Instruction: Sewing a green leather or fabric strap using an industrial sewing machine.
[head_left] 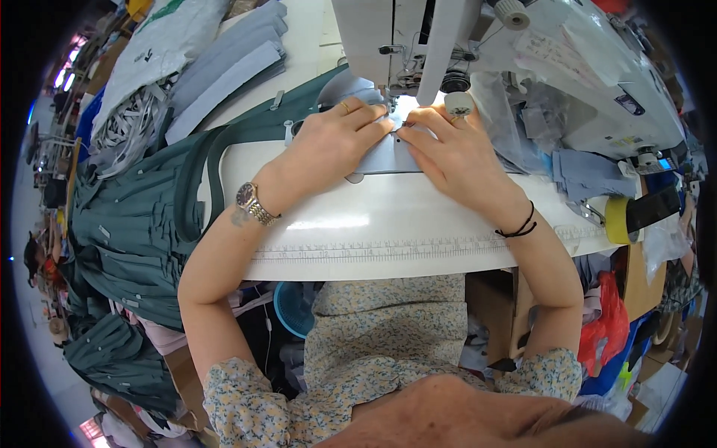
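Note:
A light grey-blue fabric piece [383, 158] lies under the needle area of a white sewing machine [364, 36], lit by its lamp. My left hand [328, 142] bears on the fabric from the left, its fingers bent together with tips close to the presser foot [391, 103]. From the other side my right hand [459, 155] pinches the fabric near its edge, thumb and forefinger close to the needle. The two hands nearly meet there. Part of the fabric is hidden beneath my fingers. Dark green cloth [254, 128] runs behind my left hand.
Stacked grey-blue fabric strips [224, 71] and a white plastic bag [153, 52] lie at the far left. Dark green garments [127, 231] heap over the left side. Yellow tape [618, 220] and folded grey-blue pieces [594, 173] sit right. A printed ruler [373, 250] crosses the table's front.

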A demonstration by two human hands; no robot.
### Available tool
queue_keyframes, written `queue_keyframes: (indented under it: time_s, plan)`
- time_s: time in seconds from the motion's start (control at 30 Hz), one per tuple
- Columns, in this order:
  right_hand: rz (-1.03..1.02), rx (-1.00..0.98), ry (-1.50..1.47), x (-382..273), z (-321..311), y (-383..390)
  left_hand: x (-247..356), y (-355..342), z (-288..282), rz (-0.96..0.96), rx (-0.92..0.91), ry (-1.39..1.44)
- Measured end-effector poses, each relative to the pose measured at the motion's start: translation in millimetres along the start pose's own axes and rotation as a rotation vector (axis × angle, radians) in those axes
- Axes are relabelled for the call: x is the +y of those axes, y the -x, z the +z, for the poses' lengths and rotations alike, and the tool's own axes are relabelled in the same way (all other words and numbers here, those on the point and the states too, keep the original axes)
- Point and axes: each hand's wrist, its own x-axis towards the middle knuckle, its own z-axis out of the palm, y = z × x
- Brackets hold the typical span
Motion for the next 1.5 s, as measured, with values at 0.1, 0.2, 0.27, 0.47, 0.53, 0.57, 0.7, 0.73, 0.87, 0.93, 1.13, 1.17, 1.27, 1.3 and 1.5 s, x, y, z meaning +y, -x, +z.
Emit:
queue_keyframes:
  time_s: [0.1,0.2,0.27,0.47,0.53,0.57,0.7,0.73,0.87,0.93,1.13,1.17,1.27,1.3,1.5]
  plan:
    - [-0.028,0.021,-0.017,2,0,1,-2,0,-6,0.008,-0.013,0.015]
    - [-0.032,0.035,-0.021,2,-6,-3,-3,0,-8,0.012,-0.032,0.031]
    - [-0.036,0.054,-0.011,-1,-9,-5,-3,3,-8,0.011,-0.034,0.029]
    - [0.095,-0.18,-0.208,-7,-14,-1,-4,7,-5,0.003,-0.06,0.115]
    - [0.115,-0.208,-0.195,-7,-14,-1,-2,6,-4,-0.013,-0.043,0.12]
    - [0.116,-0.204,-0.194,-8,-13,-1,-2,6,-4,-0.034,-0.03,0.129]
    - [0.124,-0.212,-0.148,-8,-13,-3,-4,5,-3,-0.033,-0.011,0.126]
    - [0.124,-0.214,-0.119,-8,-12,-3,-5,4,-2,-0.034,-0.003,0.12]
    - [0.135,-0.17,-0.125,-5,-8,-2,-9,-5,-3,-0.057,-0.038,0.134]
    - [0.11,-0.159,-0.042,-3,-5,-1,-12,-6,2,-0.067,-0.03,0.111]
    - [0.068,-0.128,-0.032,-3,-5,-4,-14,-6,2,-0.162,-0.015,0.048]
    - [0.061,-0.137,-0.03,-4,-7,-3,-13,-6,2,-0.171,-0.026,0.037]
    - [0.05,-0.179,-0.028,-5,-10,-6,-11,-4,0,-0.173,-0.014,0.029]
    - [0.043,-0.168,-0.049,-6,-9,-5,-11,-2,1,-0.179,0.001,0.021]
    - [-0.095,0.02,-0.096,-3,-8,-5,-2,20,-11,-0.271,-0.009,-0.129]
